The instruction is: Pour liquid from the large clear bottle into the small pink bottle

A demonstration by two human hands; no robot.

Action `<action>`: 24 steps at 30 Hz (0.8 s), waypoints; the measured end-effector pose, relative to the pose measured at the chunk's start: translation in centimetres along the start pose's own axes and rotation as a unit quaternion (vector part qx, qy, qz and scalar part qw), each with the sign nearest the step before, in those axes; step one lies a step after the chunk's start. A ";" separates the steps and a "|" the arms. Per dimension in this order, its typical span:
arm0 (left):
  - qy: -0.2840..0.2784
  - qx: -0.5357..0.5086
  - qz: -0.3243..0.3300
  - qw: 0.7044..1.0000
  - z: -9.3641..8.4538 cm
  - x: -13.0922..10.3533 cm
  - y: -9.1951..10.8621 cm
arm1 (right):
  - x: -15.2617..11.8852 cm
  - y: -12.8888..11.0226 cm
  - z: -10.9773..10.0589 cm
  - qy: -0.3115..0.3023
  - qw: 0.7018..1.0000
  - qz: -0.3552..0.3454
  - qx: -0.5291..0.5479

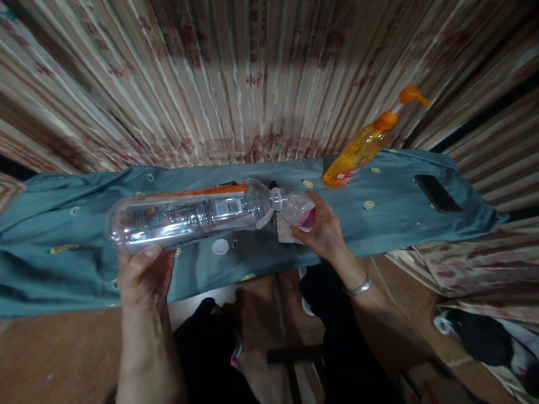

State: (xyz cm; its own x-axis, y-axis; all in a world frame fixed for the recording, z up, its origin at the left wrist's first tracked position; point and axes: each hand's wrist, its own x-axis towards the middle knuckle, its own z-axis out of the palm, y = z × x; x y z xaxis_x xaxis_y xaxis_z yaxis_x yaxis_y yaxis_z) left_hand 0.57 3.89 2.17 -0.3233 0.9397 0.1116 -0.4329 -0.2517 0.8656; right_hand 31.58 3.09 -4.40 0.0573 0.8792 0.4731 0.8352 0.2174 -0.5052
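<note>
My left hand (145, 275) grips a large clear plastic bottle (189, 213) near its base, thumb on the near side. The bottle lies almost level above the cloth, its neck toward the right. An orange-edged label with a barcode wraps it, and its inside looks see-through. Closed around a small clear plastic container (297, 207) with pink at its right end is my right hand (322, 230). The container's left end meets the large bottle's mouth; whether one fits inside the other I cannot tell. A white cap (220, 246) lies on the cloth below the bottle.
The narrow table wears a teal cloth (337, 224) with yellow motifs. An orange pump bottle (357, 151) stands at the back right, a dark phone (438, 193) farther right. White paper (288, 232) lies beneath my right hand. Patterned curtains (252, 101) hang behind.
</note>
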 end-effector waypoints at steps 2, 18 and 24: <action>-0.004 -0.007 0.001 1.000 -0.1 0.0 -0.1 | 0.0 0.0 0.0 0.002 1.000 -0.002 0.000; -0.002 0.009 0.005 1.000 -0.5 0.2 -0.2 | 0.0 0.0 0.0 0.003 1.000 -0.003 -0.005; -0.004 0.002 0.008 1.000 -0.5 0.1 -0.3 | 0.0 -0.1 -0.2 -0.008 1.000 0.003 -0.001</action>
State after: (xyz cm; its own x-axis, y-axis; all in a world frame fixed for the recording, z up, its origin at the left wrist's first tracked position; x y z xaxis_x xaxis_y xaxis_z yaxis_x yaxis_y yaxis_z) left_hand 0.25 3.92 1.64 -0.3238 0.9372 0.1298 -0.4236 -0.2663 0.8658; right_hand 31.63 3.03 -4.22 0.0523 0.8873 0.4582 0.8358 0.2122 -0.5064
